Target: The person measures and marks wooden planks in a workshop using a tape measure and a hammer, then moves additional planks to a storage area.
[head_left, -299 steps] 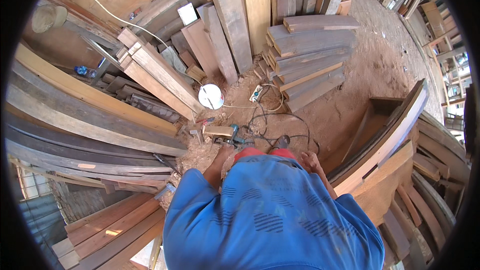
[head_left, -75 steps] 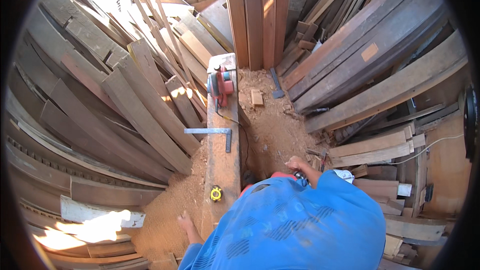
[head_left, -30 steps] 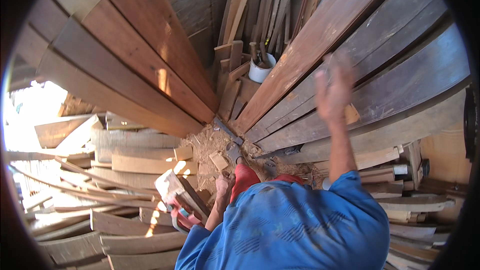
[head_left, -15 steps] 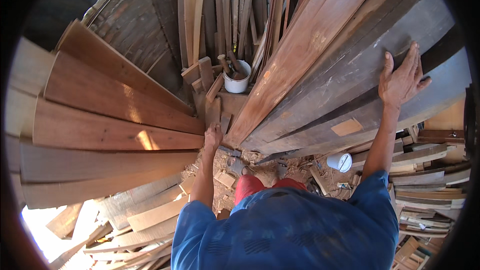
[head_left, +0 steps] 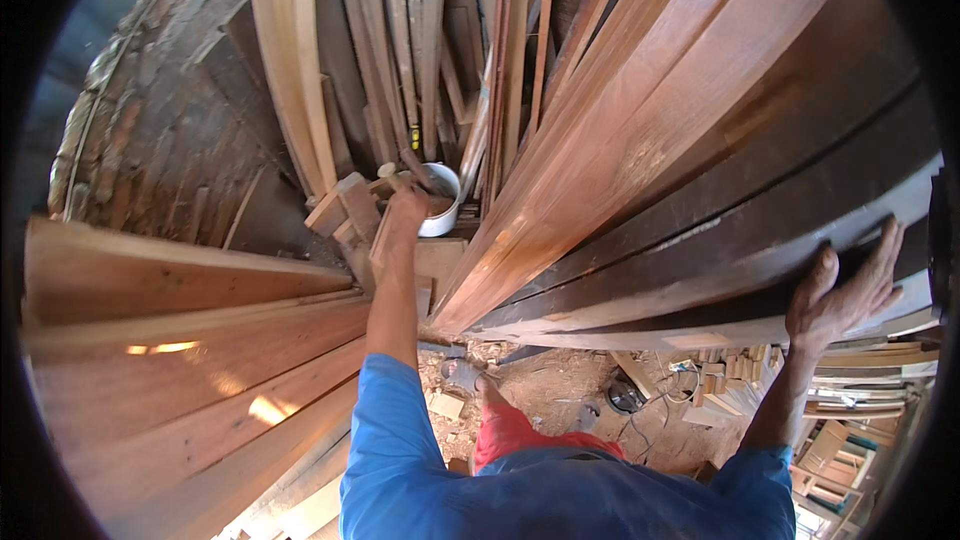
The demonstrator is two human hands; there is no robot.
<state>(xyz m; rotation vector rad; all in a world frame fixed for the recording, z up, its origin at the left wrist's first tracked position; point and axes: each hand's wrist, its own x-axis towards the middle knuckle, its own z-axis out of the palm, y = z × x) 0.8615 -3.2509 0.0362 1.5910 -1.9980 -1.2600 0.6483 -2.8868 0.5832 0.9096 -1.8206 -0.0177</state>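
Note:
My left hand reaches to the white bucket, its fingers curled beside the pale wooden handle and darker pieces standing in the bucket; what they grip is hidden. Small wood offcuts lie just left of the bucket. My right hand is open, fingers apart, palm against the dark, weathered planks leaning on the right. Reddish planks lean between my two hands.
Upright boards and strips crowd the back beside a rough wall. Reddish boards fan out on the left. Below, shavings, a dark round object, cables and stacked offcuts lie around my feet.
My view has turned and moved toward the corner with the bucket. My left hand has moved forward to the bucket. My right hand has come from mid-air onto the leaning planks.

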